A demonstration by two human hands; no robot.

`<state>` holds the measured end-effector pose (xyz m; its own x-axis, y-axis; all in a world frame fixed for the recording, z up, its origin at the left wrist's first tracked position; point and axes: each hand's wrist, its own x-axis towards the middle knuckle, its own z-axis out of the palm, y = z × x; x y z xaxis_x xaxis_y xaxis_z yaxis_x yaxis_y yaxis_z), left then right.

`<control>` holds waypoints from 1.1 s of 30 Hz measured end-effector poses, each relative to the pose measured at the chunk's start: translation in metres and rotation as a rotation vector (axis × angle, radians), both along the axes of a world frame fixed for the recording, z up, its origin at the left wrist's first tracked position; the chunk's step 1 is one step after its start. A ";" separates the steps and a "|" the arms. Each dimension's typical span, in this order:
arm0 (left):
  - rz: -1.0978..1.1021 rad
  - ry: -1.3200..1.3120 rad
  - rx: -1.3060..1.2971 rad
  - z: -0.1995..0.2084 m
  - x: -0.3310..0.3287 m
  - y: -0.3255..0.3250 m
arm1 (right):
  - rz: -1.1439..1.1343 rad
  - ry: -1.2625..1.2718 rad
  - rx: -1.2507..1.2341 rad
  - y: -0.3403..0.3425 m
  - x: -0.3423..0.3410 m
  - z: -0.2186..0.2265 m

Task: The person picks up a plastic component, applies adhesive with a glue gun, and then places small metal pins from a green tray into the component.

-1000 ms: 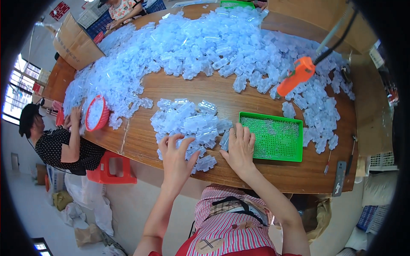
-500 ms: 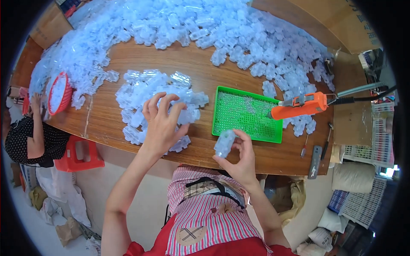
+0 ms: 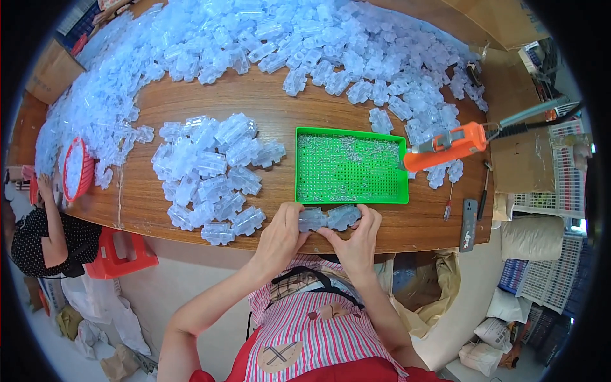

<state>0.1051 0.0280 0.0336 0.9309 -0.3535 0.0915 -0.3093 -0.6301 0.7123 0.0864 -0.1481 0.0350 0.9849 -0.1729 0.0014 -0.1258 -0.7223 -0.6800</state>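
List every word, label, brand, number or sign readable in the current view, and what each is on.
No text reads clearly enough to quote.
Cardboard box, upper right: dim printing near the picture's rim, unreadable.
Dark grey flat bar: pale mark near its lower end, too small.
Clear plastic pieces between the left hand and right hand: no lettering visible.

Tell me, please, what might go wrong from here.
Either of the two blocky clear plastic pieces might slip from the left hand or right hand and jolt the rectangular green plastic tray just beyond, scattering its small silvery bits. The elongated orange tool at the tray's right edge could get bumped.
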 end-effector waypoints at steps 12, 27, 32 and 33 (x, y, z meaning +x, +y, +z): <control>0.198 0.041 -0.014 -0.010 -0.002 -0.001 | -0.006 -0.034 0.215 -0.002 -0.002 -0.006; 0.454 -0.303 0.487 0.035 0.136 0.097 | -0.062 -0.128 0.348 -0.021 -0.003 0.029; 0.329 -0.053 0.332 0.029 0.146 0.109 | -0.081 -0.136 0.368 -0.023 -0.003 0.032; 0.323 -0.115 0.344 0.026 0.145 0.110 | -0.073 -0.135 0.375 -0.023 -0.003 0.032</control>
<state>0.2502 0.1378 0.0593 0.9888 -0.0756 0.1285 -0.1231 -0.8998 0.4186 0.0829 -0.1709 0.0668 0.9654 -0.2551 0.0536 -0.0589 -0.4138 -0.9084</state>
